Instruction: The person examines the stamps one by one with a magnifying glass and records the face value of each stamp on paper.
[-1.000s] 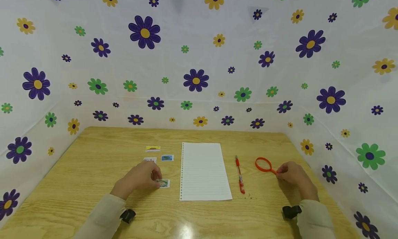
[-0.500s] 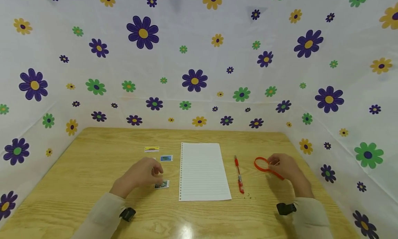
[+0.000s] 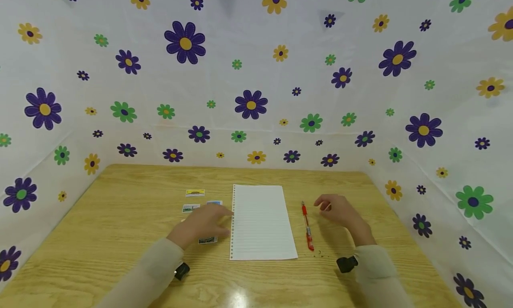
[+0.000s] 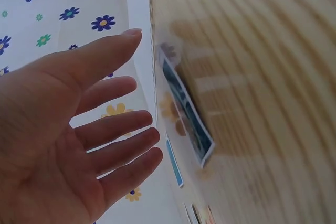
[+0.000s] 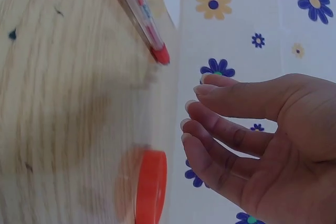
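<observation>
My left hand [image 3: 202,225], fingers extended, hovers above small picture stamps left of a lined sheet of paper [image 3: 262,223]; its fingertips come up to the punched left edge. Below the palm lies a dark green stamp [image 3: 207,241], also seen close in the left wrist view as a stamp [image 4: 186,108] under the fingers. My right hand [image 3: 338,210], loosely bent and holding nothing, is above the table right of a red pen [image 3: 307,227]. A red magnifying glass [image 5: 151,187] shows partly in the right wrist view, apart from the fingers; the hand hides it in the head view.
Other stamps lie farther back: a yellow one [image 3: 195,192], a greenish one [image 3: 190,207] and a partly covered blue one [image 3: 214,202]. Dark crumbs [image 3: 319,254] are near the pen's lower end. A flowered cloth [image 3: 256,138] walls the table's back and sides.
My left hand has moved right from the stamps toward the paper, its fingers straightening. My right hand has let go of the magnifying glass's handle and shifted left toward the pen.
</observation>
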### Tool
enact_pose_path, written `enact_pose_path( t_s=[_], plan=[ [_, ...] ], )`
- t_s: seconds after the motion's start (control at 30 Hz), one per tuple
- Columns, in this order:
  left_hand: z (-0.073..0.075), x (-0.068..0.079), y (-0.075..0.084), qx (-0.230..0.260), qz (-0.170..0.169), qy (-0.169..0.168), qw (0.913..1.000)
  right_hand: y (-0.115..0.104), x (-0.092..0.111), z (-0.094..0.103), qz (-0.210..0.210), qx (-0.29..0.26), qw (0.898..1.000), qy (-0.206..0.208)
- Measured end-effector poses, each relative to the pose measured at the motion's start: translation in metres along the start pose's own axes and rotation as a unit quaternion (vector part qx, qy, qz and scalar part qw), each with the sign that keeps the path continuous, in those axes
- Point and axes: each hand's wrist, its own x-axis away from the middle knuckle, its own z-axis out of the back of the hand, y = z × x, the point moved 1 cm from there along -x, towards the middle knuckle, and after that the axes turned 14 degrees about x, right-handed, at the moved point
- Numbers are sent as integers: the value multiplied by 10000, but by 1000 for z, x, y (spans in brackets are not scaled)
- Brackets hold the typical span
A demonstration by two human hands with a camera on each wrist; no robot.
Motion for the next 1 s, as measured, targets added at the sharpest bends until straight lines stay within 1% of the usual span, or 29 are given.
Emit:
enact_pose_path(
  t_s=[0.17,0.4,0.53,0.8,0.9,1.0],
  plan=[
    [-3,-4,5,-98,1,-101,9999,-7,-9,-10,4,93,9997,-217],
    [-4,-2,13,167,403,-126,9990,-18,-18,-19,64,286,9989,-354],
    [-5,-3,12,291,565,-75,9979,-20,-24,-23,89,397,9982,-430],
    [-6,-8,9,391,585,-63,9975,-21,-32,-27,156,564,9971,-490],
    [-5,-8,10,404,600,-57,9974,-22,-35,-27,336,757,9957,-417],
    [-5,-7,11,435,645,-43,9970,-22,-37,-27,392,806,9952,-387]
  ],
)
